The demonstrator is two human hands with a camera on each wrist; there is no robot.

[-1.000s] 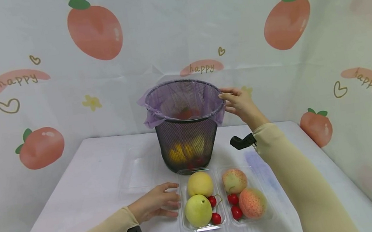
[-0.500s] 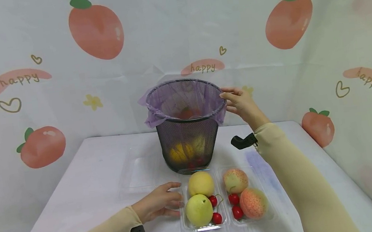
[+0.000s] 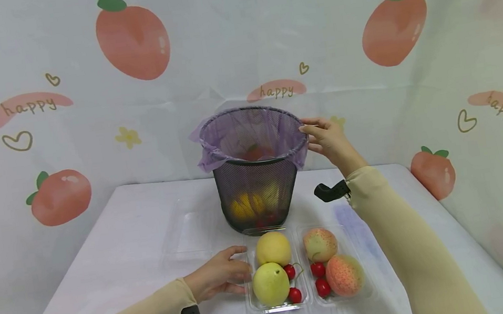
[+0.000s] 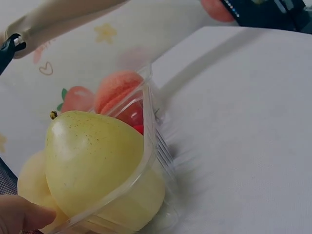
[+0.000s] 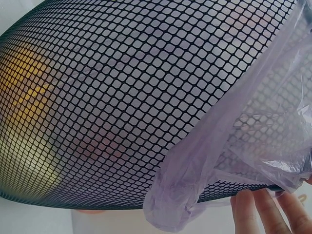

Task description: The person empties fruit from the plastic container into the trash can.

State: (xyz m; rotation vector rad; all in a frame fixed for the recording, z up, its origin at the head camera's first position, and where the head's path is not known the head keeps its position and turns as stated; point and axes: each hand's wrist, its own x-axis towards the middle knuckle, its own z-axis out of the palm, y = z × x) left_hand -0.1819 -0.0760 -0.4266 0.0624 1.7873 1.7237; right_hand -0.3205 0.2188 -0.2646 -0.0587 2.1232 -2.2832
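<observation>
Near the back of the table stands a black mesh wastebasket point(image 3: 257, 185), lined with a thin purple plastic bag point(image 3: 208, 160). My right hand point(image 3: 329, 141) pinches its right rim, thumb on top and fingers outside, their tips point(image 5: 246, 207) against the mesh. My left hand point(image 3: 217, 276) touches the left side of a clear plastic box point(image 3: 278, 310) with loosely bent fingers. That box holds a yellow-green pear point(image 3: 270, 284), a yellow fruit point(image 3: 273, 249) and cherries point(image 3: 295, 295). A second clear box point(image 3: 369, 287) beside it contains two peaches point(image 3: 345, 275) and cherries point(image 3: 323, 287).
Yellow and red shapes point(image 3: 245, 206) show through the basket's mesh. A clear plastic lid or tray point(image 3: 190, 234) lies left of the basket. Behind the table point(image 3: 116, 249) hangs a fruit-print cloth point(image 3: 203, 41).
My left hand has edged slightly right, closer against the box. My right hand keeps its hold on the basket rim. The head view has shifted a little.
</observation>
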